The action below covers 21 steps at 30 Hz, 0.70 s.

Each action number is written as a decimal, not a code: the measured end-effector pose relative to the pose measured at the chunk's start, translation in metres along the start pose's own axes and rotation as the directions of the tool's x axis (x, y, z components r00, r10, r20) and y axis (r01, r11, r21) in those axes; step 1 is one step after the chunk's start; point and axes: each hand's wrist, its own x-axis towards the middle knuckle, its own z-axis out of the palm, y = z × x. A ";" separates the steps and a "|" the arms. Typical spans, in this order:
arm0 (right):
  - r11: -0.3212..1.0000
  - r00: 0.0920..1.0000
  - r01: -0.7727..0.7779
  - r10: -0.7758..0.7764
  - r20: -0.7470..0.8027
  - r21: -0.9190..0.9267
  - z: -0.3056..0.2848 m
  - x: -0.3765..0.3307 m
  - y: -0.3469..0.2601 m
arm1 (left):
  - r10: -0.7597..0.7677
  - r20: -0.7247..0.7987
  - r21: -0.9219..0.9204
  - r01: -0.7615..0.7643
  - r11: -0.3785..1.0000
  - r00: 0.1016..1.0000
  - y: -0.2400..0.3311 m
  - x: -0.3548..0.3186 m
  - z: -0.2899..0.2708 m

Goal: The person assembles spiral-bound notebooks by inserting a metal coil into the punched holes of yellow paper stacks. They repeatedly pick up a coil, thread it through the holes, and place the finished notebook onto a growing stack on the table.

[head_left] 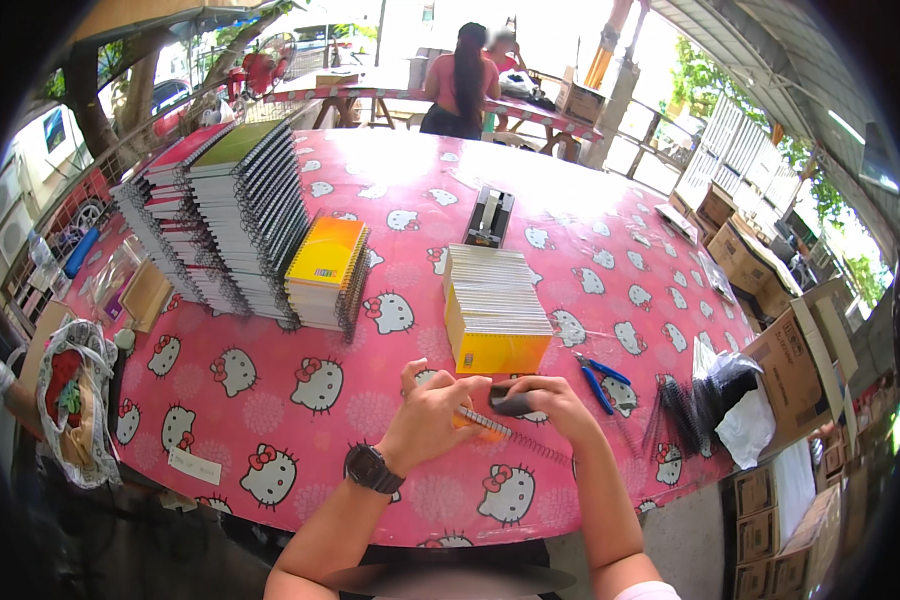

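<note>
My left hand (432, 412), with a black watch on the wrist, is closed on a small orange-yellow notebook (486, 424) above the table's near middle. A thin wire coil (540, 447) runs along the notebook's edge and trails out to the right, beneath my right hand. In my right hand (552, 402), the fingers are bent around a small dark grey piece (511, 404) beside the notebook; its kind is unclear. Just beyond both hands stands a row of small yellow-covered pads (495, 305). Blue-handled pliers (600, 382) lie to the right.
Tall stacks of spiral notebooks (250, 215) stand at left beside a shorter yellow stack (325, 265). A black device (490, 216) sits behind the pads. Loose black coils (682, 420) and a cardboard box (800, 355) are at right. Beyond the patterned pink table (390, 365), people stand at another table.
</note>
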 end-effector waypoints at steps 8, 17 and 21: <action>0.985 0.995 0.014 0.005 -0.103 0.174 0.005 0.003 0.032 | -0.077 -0.113 -0.013 0.076 0.997 0.991 -0.020 0.006 -0.015; 0.807 0.973 0.171 -0.229 0.031 0.565 0.005 -0.002 0.024 | -0.287 0.262 -0.883 0.350 0.315 0.921 -0.049 -0.006 0.012; 0.993 0.987 -0.014 0.032 -0.154 0.120 -0.002 -0.007 0.029 | -0.296 0.259 -0.875 0.353 0.331 0.919 -0.050 -0.007 0.019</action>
